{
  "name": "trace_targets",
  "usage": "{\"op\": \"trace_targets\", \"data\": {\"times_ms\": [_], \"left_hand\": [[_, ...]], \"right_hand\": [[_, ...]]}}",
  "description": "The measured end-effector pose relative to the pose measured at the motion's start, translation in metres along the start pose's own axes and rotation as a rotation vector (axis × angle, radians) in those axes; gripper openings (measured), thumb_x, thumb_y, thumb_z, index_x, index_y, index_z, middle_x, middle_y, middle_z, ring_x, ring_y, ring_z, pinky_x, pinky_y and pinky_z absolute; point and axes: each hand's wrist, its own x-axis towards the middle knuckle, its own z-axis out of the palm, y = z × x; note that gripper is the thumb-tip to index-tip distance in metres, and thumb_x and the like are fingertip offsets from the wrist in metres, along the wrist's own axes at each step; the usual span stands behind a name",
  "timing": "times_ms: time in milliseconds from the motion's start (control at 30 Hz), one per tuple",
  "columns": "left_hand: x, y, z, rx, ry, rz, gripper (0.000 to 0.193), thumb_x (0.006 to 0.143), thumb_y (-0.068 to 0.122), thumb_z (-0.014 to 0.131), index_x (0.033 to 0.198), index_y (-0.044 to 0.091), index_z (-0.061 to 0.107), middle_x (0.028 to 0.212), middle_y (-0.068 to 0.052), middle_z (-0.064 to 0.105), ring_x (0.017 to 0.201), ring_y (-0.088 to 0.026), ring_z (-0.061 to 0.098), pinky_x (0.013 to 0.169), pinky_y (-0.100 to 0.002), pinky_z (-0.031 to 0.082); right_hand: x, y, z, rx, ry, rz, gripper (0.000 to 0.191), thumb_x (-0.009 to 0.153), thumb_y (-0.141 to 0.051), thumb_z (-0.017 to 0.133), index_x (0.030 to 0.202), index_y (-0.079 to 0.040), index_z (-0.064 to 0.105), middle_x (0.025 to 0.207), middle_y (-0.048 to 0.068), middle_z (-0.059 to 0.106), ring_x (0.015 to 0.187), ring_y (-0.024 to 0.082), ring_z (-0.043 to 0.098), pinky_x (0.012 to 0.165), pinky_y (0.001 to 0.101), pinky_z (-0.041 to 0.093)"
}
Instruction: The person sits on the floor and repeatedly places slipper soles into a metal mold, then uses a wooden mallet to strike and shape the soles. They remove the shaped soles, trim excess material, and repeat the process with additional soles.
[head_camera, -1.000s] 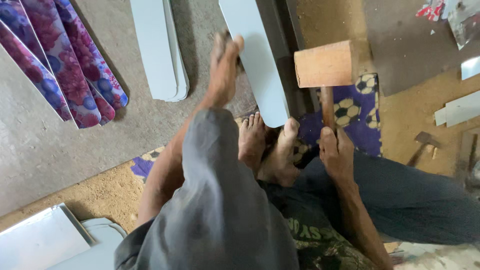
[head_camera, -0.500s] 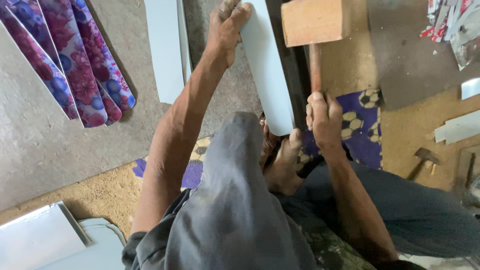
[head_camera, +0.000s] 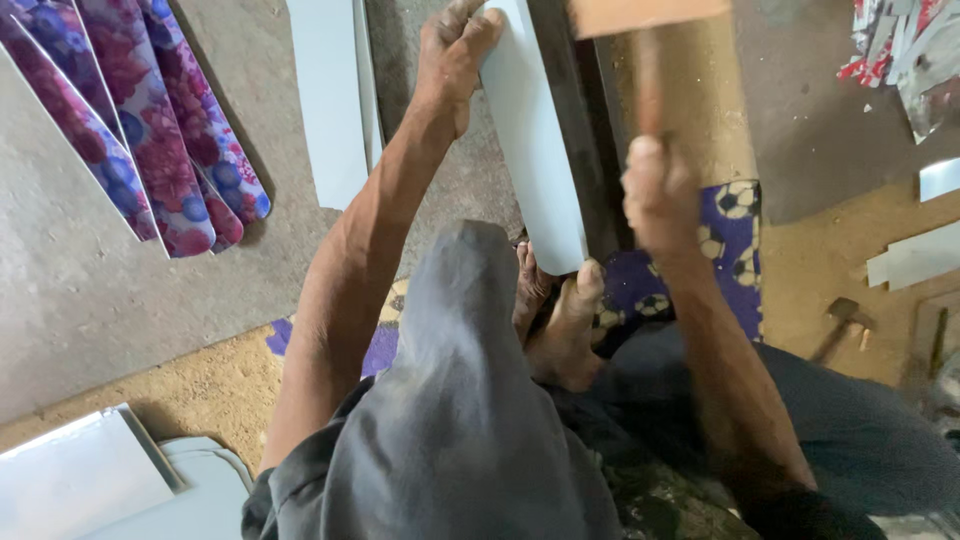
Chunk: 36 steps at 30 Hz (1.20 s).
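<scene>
nearest the camera a bent knee in grey cloth (head_camera: 450, 420) fills the lower middle, and just past it two bare feet (head_camera: 560, 320) rest on a purple mat with a ball pattern (head_camera: 735, 215), the toes touching the near end of a long pale metal strip (head_camera: 535, 150). the strip runs away from the person along the floor, lying against a dark bar (head_camera: 575, 120) on its right side. the right hand (head_camera: 660, 195) is raised above the mat, its fingers wrapped tight around the wooden handle of a mallet (head_camera: 640, 30), whose blocky wooden head is cut off by the top edge; hand and handle are blurred. farther out, the left hand (head_camera: 455, 50) lies on the far part of the strip, fingers bent over its left edge and pressing down. to the left of that arm lies another pale metal piece (head_camera: 330, 100) on grey floor (head_camera: 80, 300), and beyond it to the far left a fan of flower-printed strips (head_camera: 150, 130). a small hammer (head_camera: 845, 320) lies on the sandy ground at the right, well apart from the hands.
</scene>
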Motion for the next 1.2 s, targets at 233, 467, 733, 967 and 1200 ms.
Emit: {"op": "trace_targets", "data": {"times_ms": [233, 467, 733, 967, 1200], "left_hand": [[0.000, 0.000, 0.001, 0.032, 0.012, -0.070, 0.028, 0.099, 0.018, 0.066, 0.122, 0.001, 0.071, 0.100, -0.006, 0.073, 0.086, -0.017, 0.072, 0.072, -0.037, 0.063], [0.000, 0.003, 0.003, 0.076, 0.019, -0.061, 0.030, 0.100, 0.019, 0.065, 0.125, 0.004, 0.071, 0.097, -0.006, 0.074, 0.082, -0.015, 0.070, 0.068, -0.033, 0.058], [0.000, 0.007, 0.004, 0.061, 0.015, -0.086, 0.030, 0.101, 0.017, 0.062, 0.127, 0.004, 0.069, 0.097, -0.006, 0.072, 0.080, -0.015, 0.068, 0.066, -0.034, 0.059], [0.002, -0.010, 0.012, 0.373, 0.061, 0.122, 0.045, 0.106, 0.039, 0.051, 0.134, 0.004, 0.059, 0.117, -0.016, 0.067, 0.096, -0.023, 0.073, 0.081, -0.038, 0.065], [0.016, 0.004, 0.027, 0.511, 0.123, 0.029, 0.059, 0.090, 0.055, 0.061, 0.109, 0.000, 0.071, 0.101, -0.014, 0.075, 0.091, -0.019, 0.071, 0.078, -0.034, 0.058]], "right_hand": [[-0.016, -0.025, -0.027, 0.622, 0.659, -0.088, 0.056, 0.114, -0.062, 0.034, 0.108, -0.010, 0.054, 0.074, 0.003, 0.055, 0.057, 0.012, 0.055, 0.046, 0.0265, 0.049], [0.000, -0.007, 0.008, 0.117, -0.038, 0.069, 0.041, 0.114, -0.044, 0.046, 0.105, -0.005, 0.053, 0.077, 0.003, 0.052, 0.065, 0.013, 0.049, 0.056, 0.0303, 0.042], [-0.002, 0.003, 0.010, 0.165, 0.075, 0.009, 0.041, 0.114, -0.042, 0.045, 0.113, -0.002, 0.054, 0.076, 0.000, 0.047, 0.063, 0.013, 0.048, 0.055, 0.0285, 0.041], [-0.033, 0.001, -0.011, 0.349, 0.060, 0.311, 0.029, 0.108, -0.030, 0.050, 0.104, -0.002, 0.054, 0.075, -0.002, 0.051, 0.062, 0.010, 0.049, 0.054, 0.0277, 0.043], [-0.074, 0.013, -0.008, 0.293, 0.026, 0.335, 0.024, 0.107, -0.027, 0.051, 0.099, -0.005, 0.057, 0.071, 0.001, 0.051, 0.059, 0.009, 0.048, 0.050, 0.0275, 0.042]]}}
